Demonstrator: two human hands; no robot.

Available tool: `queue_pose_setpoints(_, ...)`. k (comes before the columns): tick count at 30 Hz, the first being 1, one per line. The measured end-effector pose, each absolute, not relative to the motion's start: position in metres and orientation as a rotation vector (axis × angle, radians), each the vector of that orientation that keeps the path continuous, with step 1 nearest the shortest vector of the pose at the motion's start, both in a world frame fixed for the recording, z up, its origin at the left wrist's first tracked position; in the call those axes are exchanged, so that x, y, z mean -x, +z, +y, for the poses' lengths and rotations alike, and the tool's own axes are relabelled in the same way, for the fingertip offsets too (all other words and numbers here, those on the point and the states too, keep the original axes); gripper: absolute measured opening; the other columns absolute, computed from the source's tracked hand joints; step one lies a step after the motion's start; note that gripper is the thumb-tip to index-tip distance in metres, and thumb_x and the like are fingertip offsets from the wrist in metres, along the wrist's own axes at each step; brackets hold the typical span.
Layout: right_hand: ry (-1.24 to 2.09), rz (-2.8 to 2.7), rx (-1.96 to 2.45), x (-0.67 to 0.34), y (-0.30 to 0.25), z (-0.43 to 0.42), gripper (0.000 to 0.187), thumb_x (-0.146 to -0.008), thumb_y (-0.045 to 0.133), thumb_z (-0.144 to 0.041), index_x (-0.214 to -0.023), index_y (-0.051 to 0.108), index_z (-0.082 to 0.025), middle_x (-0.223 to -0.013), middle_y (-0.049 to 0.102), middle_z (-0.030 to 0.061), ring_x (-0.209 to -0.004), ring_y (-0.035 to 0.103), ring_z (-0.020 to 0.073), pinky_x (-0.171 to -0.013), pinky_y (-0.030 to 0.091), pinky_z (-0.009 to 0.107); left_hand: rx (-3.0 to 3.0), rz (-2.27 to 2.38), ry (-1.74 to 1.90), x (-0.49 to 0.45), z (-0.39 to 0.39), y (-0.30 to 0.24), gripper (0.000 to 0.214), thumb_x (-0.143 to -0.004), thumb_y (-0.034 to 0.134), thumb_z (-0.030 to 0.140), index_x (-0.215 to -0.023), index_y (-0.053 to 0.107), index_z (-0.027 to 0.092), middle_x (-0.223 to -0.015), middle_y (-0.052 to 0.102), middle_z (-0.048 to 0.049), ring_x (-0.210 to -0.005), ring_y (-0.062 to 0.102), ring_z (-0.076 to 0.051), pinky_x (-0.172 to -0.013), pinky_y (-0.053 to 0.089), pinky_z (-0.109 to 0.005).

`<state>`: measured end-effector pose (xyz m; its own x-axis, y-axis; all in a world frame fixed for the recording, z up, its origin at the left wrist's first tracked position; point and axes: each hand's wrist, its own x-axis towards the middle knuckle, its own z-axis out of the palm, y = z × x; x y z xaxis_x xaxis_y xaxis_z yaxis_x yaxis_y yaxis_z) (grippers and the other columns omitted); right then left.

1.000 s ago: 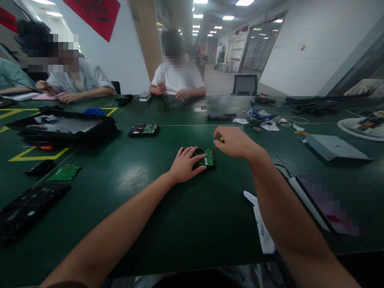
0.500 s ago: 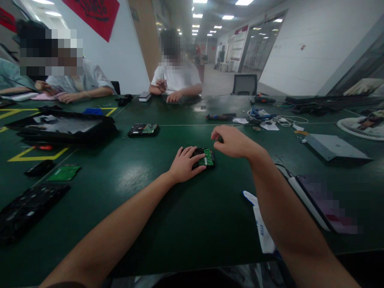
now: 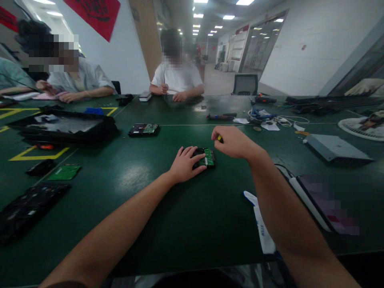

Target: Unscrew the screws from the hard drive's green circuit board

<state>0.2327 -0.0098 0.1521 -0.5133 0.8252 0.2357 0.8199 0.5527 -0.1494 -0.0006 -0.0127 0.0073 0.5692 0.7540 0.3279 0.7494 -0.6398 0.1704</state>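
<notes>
A hard drive [image 3: 207,157] lies flat on the green tabletop in front of me, its green circuit board facing up. My left hand [image 3: 187,164] rests on its left part, fingers stretched out and spread, covering that side. Just beyond the drive's right end, my right hand [image 3: 229,141] is curled closed with the wrist bent. Between its fingers shows a bit of black-and-yellow handle [image 3: 220,139], by its look a screwdriver; the tip is hidden by the hand.
Another hard drive [image 3: 144,129] lies farther left, behind a loose green circuit board [image 3: 64,172]. A black tray [image 3: 66,127] stands at the left. To the right are a grey metal box [image 3: 336,147], a tablet-like device [image 3: 322,204] and a white packet [image 3: 262,228]. Co-workers sit across the table.
My right hand has turned slightly, and the yellow on the handle now shows. My left hand and the hard drive stay put. The co-worker opposite has lowered one hand.
</notes>
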Motion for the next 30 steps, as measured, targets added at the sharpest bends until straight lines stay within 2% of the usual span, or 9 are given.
queue_pose_setpoints(2,-0.006,-2.474,1.441,-0.2328,0.1518,-0.0092,0.010,-0.093,0.058,-0.022,-0.097,0.067,-0.020,-0.102,0.077,0.0106,-0.093,0.068,0.0262,-0.083,0.047,0.037,-2.769,1.326,0.587,0.0005,-0.0128,0.0075,0.060,-0.100,0.055,0.067,-0.150,0.060,0.035,-0.164,0.045,-0.0090,-0.152,0.039,-0.039,-0.127,0.022,-0.067)
queue_pose_setpoints(5,-0.033,-2.439,1.531,-0.2344,0.1506,-0.0075,0.014,-0.096,0.058,-0.030,-0.096,0.067,-0.020,-0.099,0.077,0.0116,-0.093,0.068,0.0275,-0.083,0.047,0.039,-2.774,1.330,0.578,0.0004,-0.0132,0.0085,0.059,-0.100,0.054,0.067,-0.150,0.060,0.035,-0.164,0.045,-0.0094,-0.152,0.039,-0.039,-0.127,0.022,-0.067)
queue_pose_setpoints(8,0.013,-2.480,1.434,-0.2356,0.1505,-0.0074,0.012,-0.091,0.060,-0.022,-0.099,0.067,-0.019,-0.105,0.076,0.0109,-0.097,0.068,0.0260,-0.085,0.047,0.037,-2.782,1.334,0.574,0.0004,-0.0138,0.0093,0.059,-0.101,0.054,0.067,-0.150,0.060,0.034,-0.165,0.044,-0.0102,-0.152,0.039,-0.039,-0.127,0.023,-0.067)
queue_pose_setpoints(11,0.082,-2.519,1.325,-0.2351,0.1527,-0.0098,0.020,-0.085,0.059,-0.013,-0.103,0.067,-0.018,-0.108,0.076,0.0096,-0.096,0.068,0.0236,-0.086,0.047,0.035,-2.782,1.333,0.573,0.0004,-0.0141,0.0096,0.059,-0.101,0.054,0.066,-0.150,0.060,0.034,-0.165,0.044,-0.0102,-0.152,0.039,-0.039,-0.126,0.023,-0.067)
queue_pose_setpoints(17,0.028,-2.458,1.473,-0.2338,0.1550,-0.0120,0.013,-0.094,0.060,-0.028,-0.100,0.067,-0.019,-0.102,0.076,0.0112,-0.093,0.068,0.0271,-0.082,0.046,0.038,-2.765,1.322,0.593,0.0003,-0.0139,0.0092,0.059,-0.100,0.056,0.066,-0.150,0.060,0.035,-0.165,0.045,-0.0091,-0.152,0.039,-0.039,-0.126,0.023,-0.068)
queue_pose_setpoints(23,0.076,-2.529,1.337,-0.2333,0.1533,-0.0118,0.019,-0.086,0.060,-0.016,-0.104,0.067,-0.018,-0.109,0.074,0.0113,-0.097,0.066,0.0245,-0.085,0.047,0.035,-2.780,1.325,0.581,0.0005,-0.0135,0.0087,0.059,-0.101,0.054,0.067,-0.150,0.060,0.035,-0.165,0.044,-0.0097,-0.152,0.039,-0.039,-0.126,0.022,-0.068)
queue_pose_setpoints(27,-0.008,-2.466,1.486,-0.2351,0.1520,-0.0104,0.011,-0.092,0.059,-0.024,-0.099,0.066,-0.020,-0.105,0.075,0.0118,-0.096,0.067,0.0270,-0.085,0.047,0.039,-2.787,1.328,0.582,0.0004,-0.0134,0.0084,0.060,-0.101,0.054,0.067,-0.150,0.060,0.034,-0.165,0.044,-0.0107,-0.152,0.039,-0.039,-0.126,0.023,-0.067)
queue_pose_setpoints(30,-0.029,-2.450,1.536,-0.2366,0.1502,-0.0085,0.011,-0.094,0.058,-0.028,-0.097,0.066,-0.020,-0.103,0.074,0.0119,-0.096,0.067,0.0278,-0.084,0.047,0.040,-2.779,1.326,0.592,0.0001,-0.0132,0.0079,0.059,-0.100,0.055,0.067,-0.149,0.061,0.034,-0.164,0.045,-0.0100,-0.151,0.040,-0.038,-0.127,0.023,-0.067)
